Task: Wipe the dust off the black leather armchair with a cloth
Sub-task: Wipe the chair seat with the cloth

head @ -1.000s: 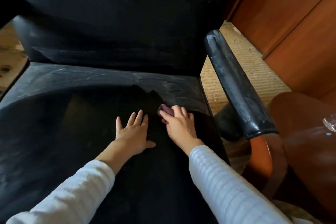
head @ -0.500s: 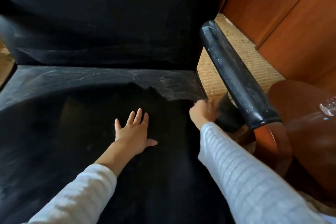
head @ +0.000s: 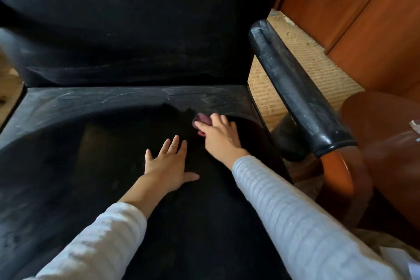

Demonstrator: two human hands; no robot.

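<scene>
Right hand (head: 219, 136) grasps bunched cloth (head: 201, 119), protruding toward backrest (head: 136, 29), near right seat (head: 68, 109) edge; left hand (head: 167, 163) flat, released; seat open leftward.

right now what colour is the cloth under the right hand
Dark purple-maroon cloth, head view.

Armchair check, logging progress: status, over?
Left hand flat on seat. Right hand grips cloth near dusty rear edge. Nothing blocking.
</scene>
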